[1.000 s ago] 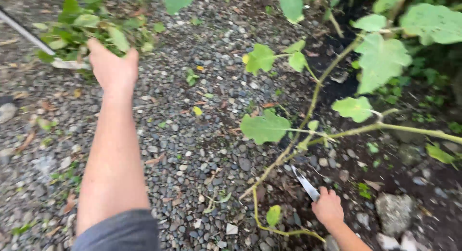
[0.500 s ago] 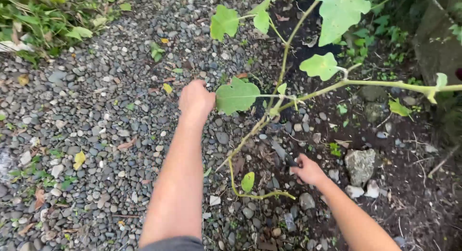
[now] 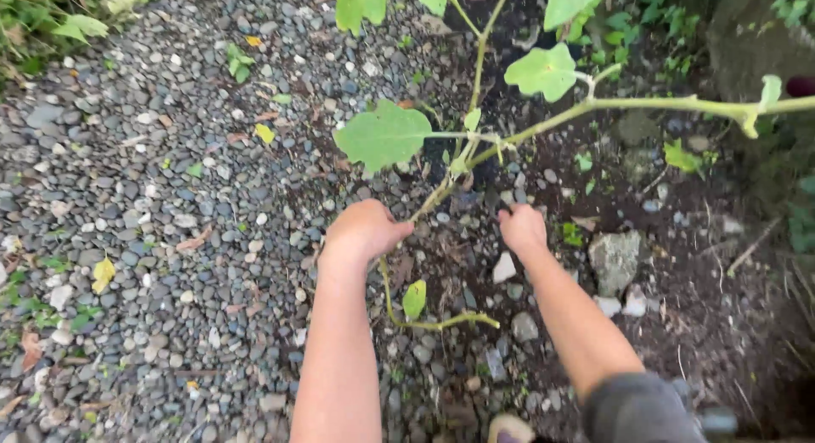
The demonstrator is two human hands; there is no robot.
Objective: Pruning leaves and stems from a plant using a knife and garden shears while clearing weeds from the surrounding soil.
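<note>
A thin green plant stem (image 3: 441, 192) rises from the dark soil and forks into leafy branches. One broad leaf (image 3: 382, 135) hangs just above my hands. My left hand (image 3: 365, 231) is closed around the lower stem. My right hand (image 3: 520, 226) is a closed fist just right of the stem, near its base. The cutting tool it held in the earlier frames is hidden inside the fist. A curved shoot (image 3: 424, 324) with a small leaf (image 3: 413, 299) loops along the ground between my forearms.
Grey gravel (image 3: 170, 197) covers the left side, and bare dark soil (image 3: 705, 307) lies on the right. A pale rock (image 3: 613, 256) sits right of my right hand. One long branch (image 3: 662, 105) runs off to the right. Weeds (image 3: 51, 18) grow at the top left.
My left hand came down from the leaf and closed on the lower stem. My right hand moved up towards the stem base. The view shifted forward over the plant.
</note>
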